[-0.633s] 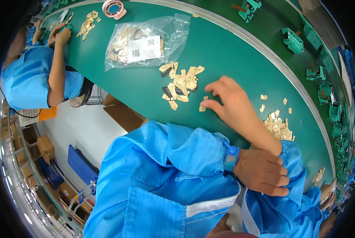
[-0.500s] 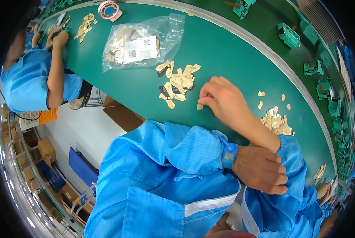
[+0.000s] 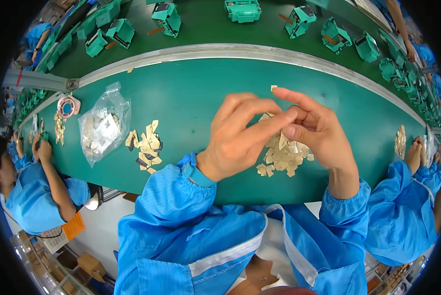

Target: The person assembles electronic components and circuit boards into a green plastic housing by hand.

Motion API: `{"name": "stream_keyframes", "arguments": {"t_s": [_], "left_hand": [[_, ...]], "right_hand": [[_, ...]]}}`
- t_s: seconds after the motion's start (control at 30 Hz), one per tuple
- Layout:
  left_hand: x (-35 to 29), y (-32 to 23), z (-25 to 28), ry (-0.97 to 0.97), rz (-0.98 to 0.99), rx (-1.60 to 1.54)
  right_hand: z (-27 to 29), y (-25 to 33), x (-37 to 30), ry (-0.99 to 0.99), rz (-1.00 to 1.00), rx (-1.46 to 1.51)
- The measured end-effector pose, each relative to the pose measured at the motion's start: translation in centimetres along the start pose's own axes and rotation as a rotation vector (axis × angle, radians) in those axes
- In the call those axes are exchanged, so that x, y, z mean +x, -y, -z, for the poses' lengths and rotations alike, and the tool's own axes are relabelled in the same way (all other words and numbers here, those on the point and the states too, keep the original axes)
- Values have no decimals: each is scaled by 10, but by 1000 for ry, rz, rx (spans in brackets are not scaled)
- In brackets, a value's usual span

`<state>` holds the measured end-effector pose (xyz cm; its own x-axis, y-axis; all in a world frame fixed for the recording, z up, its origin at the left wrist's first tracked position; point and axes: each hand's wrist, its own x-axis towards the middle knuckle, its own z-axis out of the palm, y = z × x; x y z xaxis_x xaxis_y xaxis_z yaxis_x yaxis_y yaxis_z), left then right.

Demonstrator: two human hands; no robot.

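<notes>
My left hand (image 3: 241, 135), with a blue wristband (image 3: 199, 173), reaches in above a heap of small tan paper-like pieces (image 3: 287, 160). Its fingers are pinched together at the fingers of my right hand (image 3: 321, 135). Whatever lies between them is hidden. My right index finger stretches out, and a small cream square piece (image 3: 273, 88) shows at its tip. The thumb and other fingers of that hand are bent in toward my left fingertips. To the left lies a second pile of larger tan and black pieces (image 3: 149, 145).
A clear plastic bag (image 3: 105, 130) of tan pieces and a tape roll (image 3: 68, 106) lie left on the green table (image 3: 201, 88). Beyond the metal rail (image 3: 220, 50), green plastic housings (image 3: 242, 11) sit in a row. Co-workers in blue (image 3: 43, 194) sit on both sides.
The view has turned. My right hand has gone from beside the larger-piece pile to above the small-piece heap. My left hand has left my right forearm and met the right hand.
</notes>
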<state>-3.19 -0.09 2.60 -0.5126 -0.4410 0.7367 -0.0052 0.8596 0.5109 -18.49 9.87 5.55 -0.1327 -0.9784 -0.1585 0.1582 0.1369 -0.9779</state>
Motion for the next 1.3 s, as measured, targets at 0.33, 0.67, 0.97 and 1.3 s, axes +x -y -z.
{"name": "stream_keyframes", "arguments": {"t_s": [0.33, 0.67, 0.97, 1.3], "left_hand": [[-14, 12, 1, 251, -234, 161], [-15, 11, 1, 113, -209, 470], [-14, 9, 3, 166, -194, 253], [-14, 11, 0, 153, -164, 219]], "right_hand": [[9, -26, -2, 2, -140, 218], [2, -20, -7, -47, -159, 199], [1, -32, -8, -65, 3, 69], [-2, -41, -6, -153, 136, -87]]}}
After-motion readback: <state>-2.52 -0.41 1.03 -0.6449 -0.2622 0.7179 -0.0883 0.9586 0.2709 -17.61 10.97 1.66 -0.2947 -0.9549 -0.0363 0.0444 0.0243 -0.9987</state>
